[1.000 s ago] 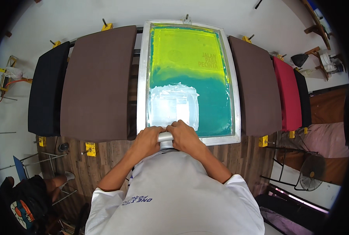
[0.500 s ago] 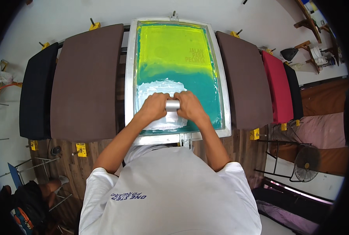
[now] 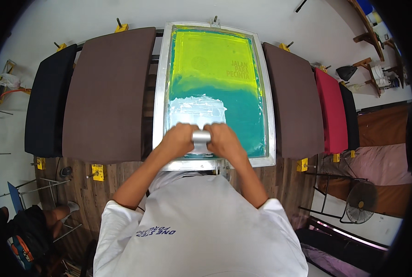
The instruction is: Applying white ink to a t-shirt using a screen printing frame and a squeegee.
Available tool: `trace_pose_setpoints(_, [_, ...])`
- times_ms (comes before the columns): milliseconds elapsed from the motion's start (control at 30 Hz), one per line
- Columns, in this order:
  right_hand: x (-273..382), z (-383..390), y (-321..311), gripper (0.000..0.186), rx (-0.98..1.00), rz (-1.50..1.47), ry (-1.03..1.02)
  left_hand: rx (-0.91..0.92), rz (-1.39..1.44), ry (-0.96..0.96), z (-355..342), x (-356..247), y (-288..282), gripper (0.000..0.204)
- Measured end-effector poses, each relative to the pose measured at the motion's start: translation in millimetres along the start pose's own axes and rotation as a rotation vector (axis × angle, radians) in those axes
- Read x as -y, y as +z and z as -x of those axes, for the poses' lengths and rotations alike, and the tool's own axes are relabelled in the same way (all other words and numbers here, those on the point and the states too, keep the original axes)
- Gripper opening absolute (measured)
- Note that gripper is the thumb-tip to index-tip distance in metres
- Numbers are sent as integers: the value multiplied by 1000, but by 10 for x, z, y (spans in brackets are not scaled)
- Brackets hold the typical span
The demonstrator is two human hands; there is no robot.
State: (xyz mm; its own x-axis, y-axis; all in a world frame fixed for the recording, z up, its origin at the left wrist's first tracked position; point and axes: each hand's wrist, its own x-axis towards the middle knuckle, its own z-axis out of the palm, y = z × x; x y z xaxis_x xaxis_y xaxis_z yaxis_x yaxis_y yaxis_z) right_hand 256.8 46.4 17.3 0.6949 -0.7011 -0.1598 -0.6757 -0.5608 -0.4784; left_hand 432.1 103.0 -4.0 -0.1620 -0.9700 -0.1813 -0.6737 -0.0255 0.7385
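Note:
My left hand (image 3: 180,139) and my right hand (image 3: 222,140) are closed around a squeegee with a silvery handle (image 3: 201,135), side by side. Between them a short stretch of the handle shows; the blade is mostly hidden under my hands. The squeegee is low on a screen-printing frame (image 3: 269,115) with a pale metal rim. Its mesh is yellow-green (image 3: 206,53) at the far part, with faint lettering, and teal (image 3: 245,111) nearer me. A patch of white ink (image 3: 197,111) with a ragged upper edge covers the near left of the mesh, just beyond my hands.
Brown padded boards (image 3: 109,94) flank the frame, with a red board (image 3: 331,111) and black boards (image 3: 51,101) further out. Yellow clamps (image 3: 97,172) stick out from their ends. A standing fan (image 3: 360,203) is at right. A seated person's leg (image 3: 58,217) shows at lower left.
Both hands have drawn the squeegee toward me, down the mesh, uncovering more of the white ink behind it. The whole view has shifted slightly.

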Motion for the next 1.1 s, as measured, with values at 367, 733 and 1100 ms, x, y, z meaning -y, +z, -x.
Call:
trace_pose_setpoints(367, [135,565,412,52,-24,-41,-22,-196,-165,97,673,-43,552,51])
trace_pose_setpoints(733, [-151,-453,-1,29,-16,79,28,-168,-153,96,-301,175,-62,31])
trace_pose_setpoints(1100, [229,652,351,44,45,40,-14,-44,-163,83,755,-57,498,61])
